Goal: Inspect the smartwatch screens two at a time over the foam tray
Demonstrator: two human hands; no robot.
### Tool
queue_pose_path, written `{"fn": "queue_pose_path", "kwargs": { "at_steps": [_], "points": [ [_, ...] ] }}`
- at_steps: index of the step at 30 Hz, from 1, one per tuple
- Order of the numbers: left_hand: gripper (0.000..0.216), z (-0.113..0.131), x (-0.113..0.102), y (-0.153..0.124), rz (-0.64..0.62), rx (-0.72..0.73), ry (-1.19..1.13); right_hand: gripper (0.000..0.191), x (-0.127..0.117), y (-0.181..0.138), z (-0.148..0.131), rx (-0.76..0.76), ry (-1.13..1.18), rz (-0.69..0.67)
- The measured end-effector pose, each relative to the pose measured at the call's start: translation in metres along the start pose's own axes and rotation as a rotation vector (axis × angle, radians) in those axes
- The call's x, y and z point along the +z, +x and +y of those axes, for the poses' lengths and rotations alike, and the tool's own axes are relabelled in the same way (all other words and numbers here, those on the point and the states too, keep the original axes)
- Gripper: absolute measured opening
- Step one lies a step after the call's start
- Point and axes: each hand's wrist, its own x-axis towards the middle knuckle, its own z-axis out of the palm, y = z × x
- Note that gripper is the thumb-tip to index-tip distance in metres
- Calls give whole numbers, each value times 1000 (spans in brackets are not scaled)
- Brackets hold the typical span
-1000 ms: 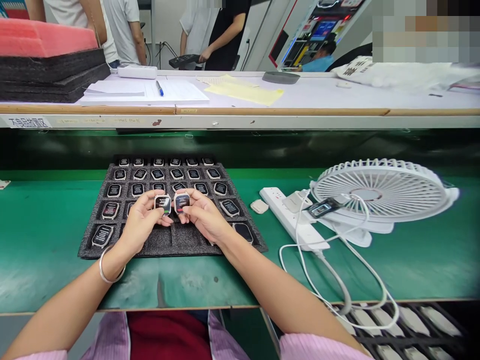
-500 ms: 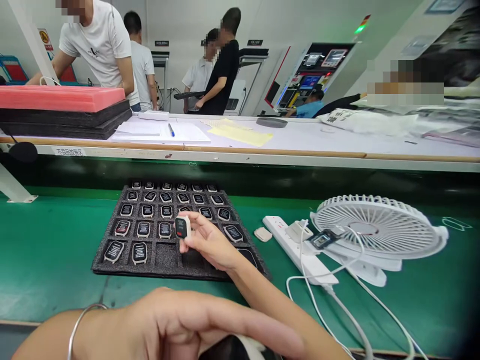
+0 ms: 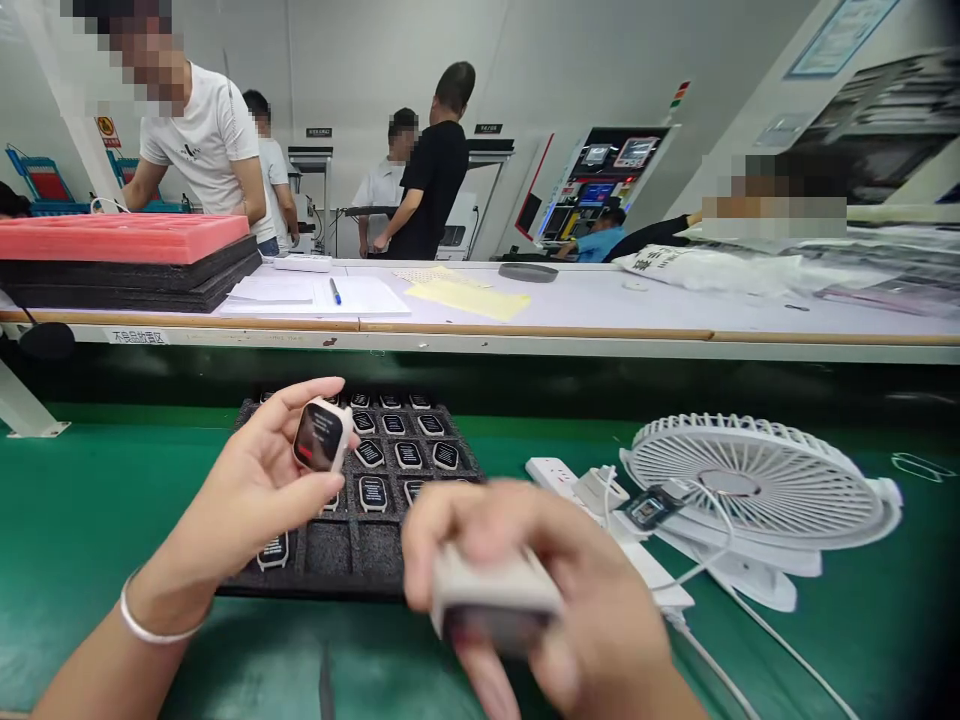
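Note:
My left hand, with a bangle on its wrist, pinches a smartwatch body between thumb and fingers over the left part of the tray. Its dark screen shows small text and a red patch. Close to the camera, my right hand grips a second pale watch body, blurred by motion, its dark screen tilted downward. Behind both hands lies a black foam tray with rows of watch bodies, screens up. Bare pockets show in its front row, and my hands cover parts of it.
A white power strip with plugs and cables lies right of the tray, beside a white fan. A raised shelf runs behind, bearing foam trays, papers and a pen. Several people are beyond it.
My left hand has moved from close to the camera out over the tray. My right hand has drawn back from the tray toward the camera with its watch. The view has tilted up slightly.

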Motion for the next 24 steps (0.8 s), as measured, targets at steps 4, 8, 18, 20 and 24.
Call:
{"fn": "queue_pose_path", "kwargs": {
  "at_steps": [4,8,18,20,24],
  "points": [
    [62,-27,-1,23,91,-15,82,46,-30,48,1,24,155,166],
    [59,-45,-5,36,113,-51,108,36,-52,72,21,89,215,250],
    [36,-56,-21,50,-42,-350,97,39,-90,77,48,203,148,211],
    [36,-59,-22,51,-29,-363,50,37,-91,78,48,182,159,263],
    [44,-64,-20,52,23,-370,-19,35,-88,80,48,176,169,325]
  ]
}}
